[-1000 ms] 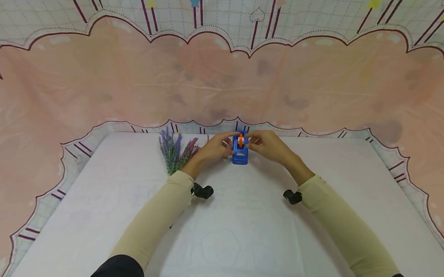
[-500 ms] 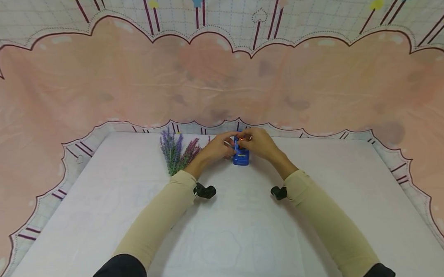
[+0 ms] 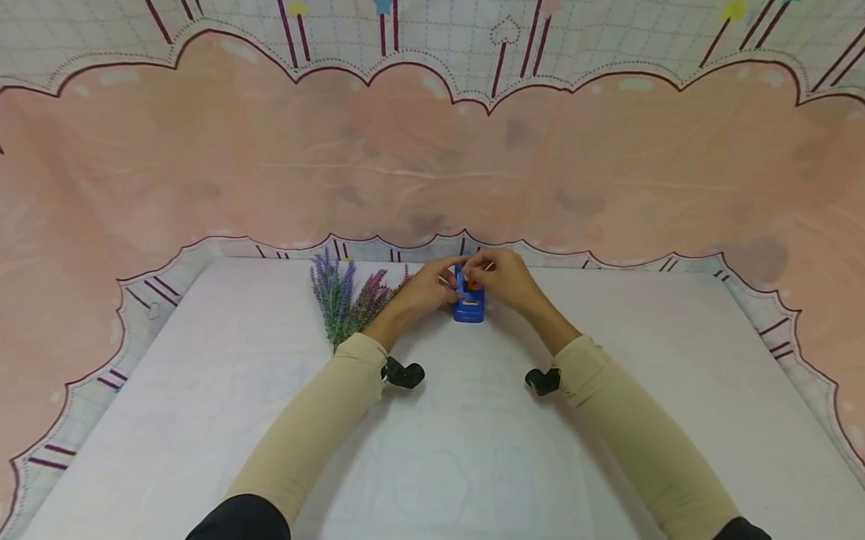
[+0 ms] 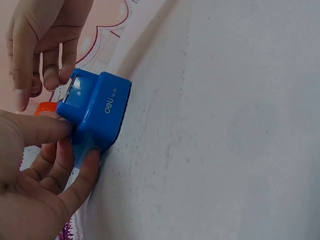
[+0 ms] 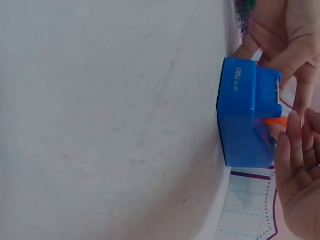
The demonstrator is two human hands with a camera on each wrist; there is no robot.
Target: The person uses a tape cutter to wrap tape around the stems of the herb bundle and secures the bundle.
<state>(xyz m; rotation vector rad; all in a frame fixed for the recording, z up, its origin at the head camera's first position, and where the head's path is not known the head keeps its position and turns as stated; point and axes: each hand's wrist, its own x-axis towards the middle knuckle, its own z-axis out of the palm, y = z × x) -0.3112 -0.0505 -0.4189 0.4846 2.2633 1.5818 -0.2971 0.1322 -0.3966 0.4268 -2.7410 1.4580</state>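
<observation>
A blue tape dispenser with an orange hub stands near the far edge of the white table. My left hand grips it from the left. In the left wrist view the left thumb lies along its upper edge, while fingers rest against its side. Over the dispenser's top is my right hand, its fingers loosely bent close to the orange hub. The right wrist view shows the right fingertips beside the hub, with nothing visible between them. Any tape end is too small to make out.
Artificial lavender sprigs, purple and pink, lie just left of my left forearm. A white cover spreads over the table. Behind it hangs a peach-coloured patterned cloth. Black wrist cameras sit at both cuffs.
My right hand has moved left from the dispenser's right side to over its top, partly covering the orange hub. The left hand and the dispenser have stayed nearly in place.
</observation>
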